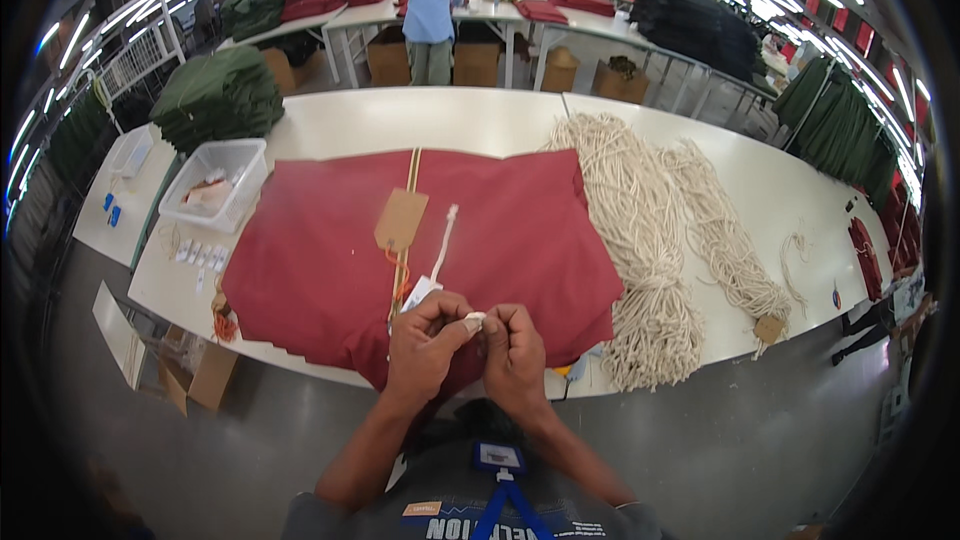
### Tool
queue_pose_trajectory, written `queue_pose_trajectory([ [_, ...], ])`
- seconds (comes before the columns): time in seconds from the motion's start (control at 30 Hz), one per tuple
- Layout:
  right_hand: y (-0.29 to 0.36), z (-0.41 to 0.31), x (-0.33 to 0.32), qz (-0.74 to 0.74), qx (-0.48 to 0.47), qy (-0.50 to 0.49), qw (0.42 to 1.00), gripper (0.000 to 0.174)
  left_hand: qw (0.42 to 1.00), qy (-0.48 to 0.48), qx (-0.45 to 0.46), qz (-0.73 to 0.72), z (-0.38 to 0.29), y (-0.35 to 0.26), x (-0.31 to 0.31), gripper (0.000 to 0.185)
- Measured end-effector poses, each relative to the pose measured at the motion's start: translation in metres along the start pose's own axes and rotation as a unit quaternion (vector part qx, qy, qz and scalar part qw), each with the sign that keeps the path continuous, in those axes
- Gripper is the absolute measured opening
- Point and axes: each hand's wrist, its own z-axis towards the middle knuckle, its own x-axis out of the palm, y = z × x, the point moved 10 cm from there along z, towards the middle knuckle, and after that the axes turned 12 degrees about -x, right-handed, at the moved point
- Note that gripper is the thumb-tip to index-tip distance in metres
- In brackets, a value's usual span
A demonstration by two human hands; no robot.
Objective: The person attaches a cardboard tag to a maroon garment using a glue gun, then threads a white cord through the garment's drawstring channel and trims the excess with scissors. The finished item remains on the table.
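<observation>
A small piece of off-white cord (475,316) is pinched between the fingertips of my left hand (426,349) and my right hand (516,356). Both hands are above the near edge of a stack of dark red fabric pieces (510,240). On the top piece lies a length of white cord (445,244) with a knotted far end; its lower part passes behind my left hand, so I cannot tell whether it joins the pinched end. A white label (420,292) sits beside it. Farther left, a brown card tag (402,217) with orange string (399,270) rests over a striped band (414,169).
Bundles of off-white cord (630,240) flank the stack on the right of the white table (465,116). At left stand a white plastic basket (247,191), small labels (202,253) and folded green fabric (221,94). A person (433,7) works at a farther table.
</observation>
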Motion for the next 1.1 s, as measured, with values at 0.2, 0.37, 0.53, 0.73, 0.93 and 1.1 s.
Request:
queue_pose_trajectory([
  [0.2,-0.006,-0.003,0.009,0.127,0.077,0.043,0.988,0.014,0.971,0.175,-0.075,-0.144,-0.003,0.009,0.012,0.010],
  [0.37,-0.010,0.006,0.011,0.189,0.122,0.041,0.973,0.012,0.966,0.153,-0.130,-0.166,0.002,0.026,0.002,0.014],
  [0.53,0.021,0.017,-0.005,0.088,-0.024,0.015,0.996,0.024,0.974,0.082,-0.135,-0.165,0.008,0.038,-0.011,0.017],
  [0.73,0.042,0.021,-0.017,-0.058,-0.162,0.007,0.985,0.019,0.983,0.065,-0.127,-0.117,0.007,0.035,-0.006,0.016],
  [0.93,0.036,0.024,-0.026,-0.060,-0.148,-0.017,0.987,0.010,0.990,0.036,-0.124,-0.059,0.000,0.013,0.002,0.014],
  [1.1,0.036,0.026,-0.028,-0.062,-0.100,0.019,0.993,0.007,0.989,0.030,-0.066,0.125,-0.007,-0.024,0.006,0.014],
])
